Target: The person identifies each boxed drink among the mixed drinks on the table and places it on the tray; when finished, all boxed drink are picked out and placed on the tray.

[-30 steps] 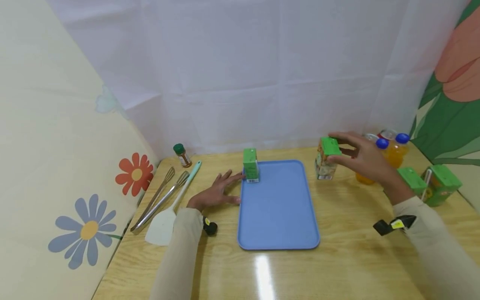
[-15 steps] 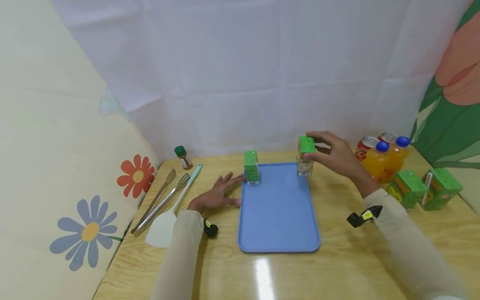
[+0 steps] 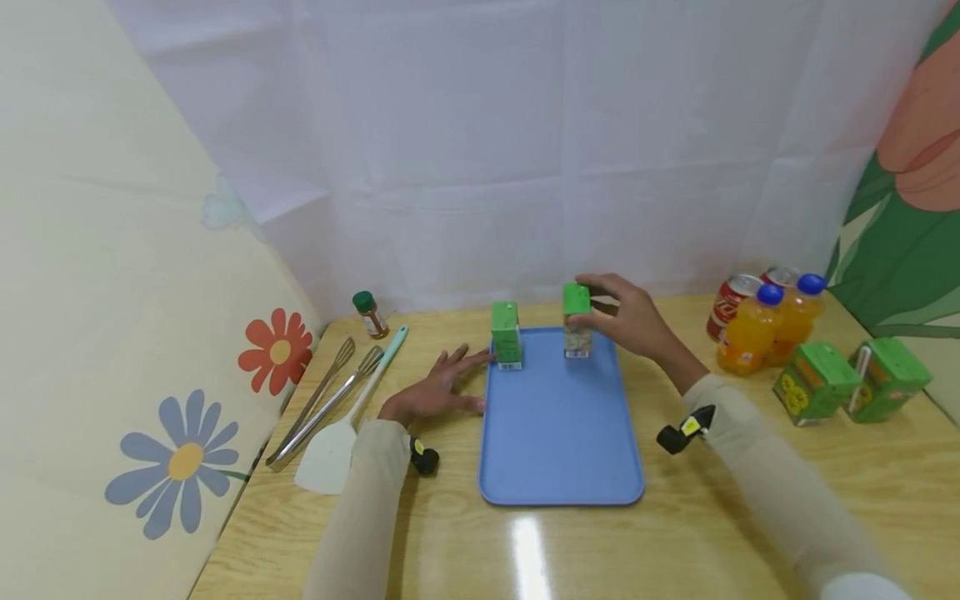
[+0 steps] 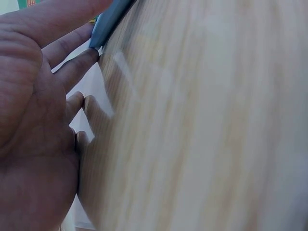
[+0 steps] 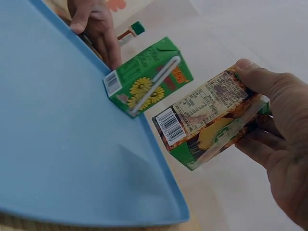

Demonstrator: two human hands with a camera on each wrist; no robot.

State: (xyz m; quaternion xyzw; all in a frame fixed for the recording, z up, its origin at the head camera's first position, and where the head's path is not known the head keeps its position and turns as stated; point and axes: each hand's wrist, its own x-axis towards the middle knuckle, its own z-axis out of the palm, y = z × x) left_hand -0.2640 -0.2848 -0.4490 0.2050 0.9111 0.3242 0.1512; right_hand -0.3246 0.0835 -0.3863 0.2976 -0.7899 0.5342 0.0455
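Note:
My right hand (image 3: 628, 321) pinches a juice carton (image 3: 576, 329) near its green top, thumb on one side and fingers on the other. In the right wrist view this brown-and-green carton (image 5: 204, 110) hangs tilted above the tray's edge, its barcode end toward the tray. A green drink carton (image 3: 506, 335) with yellow flowers and a straw stands upright in the far left corner of the blue tray (image 3: 562, 442). Spread fingers of my left hand (image 3: 437, 392) touch the tray's left rim, fingertips close to that carton.
Two orange bottles (image 3: 746, 335), red cans (image 3: 731, 304) and two green cartons (image 3: 817, 381) stand at the right. On the left lie a white spatula (image 3: 327, 457) and metal tongs (image 3: 324, 421), with a green-capped spice jar (image 3: 371, 315) behind. A white cloth (image 3: 450, 167) hangs at the back.
My right hand has carried the juice carton leftward from the table right of the tray to over the tray's far edge. My left hand has stayed at the left rim.

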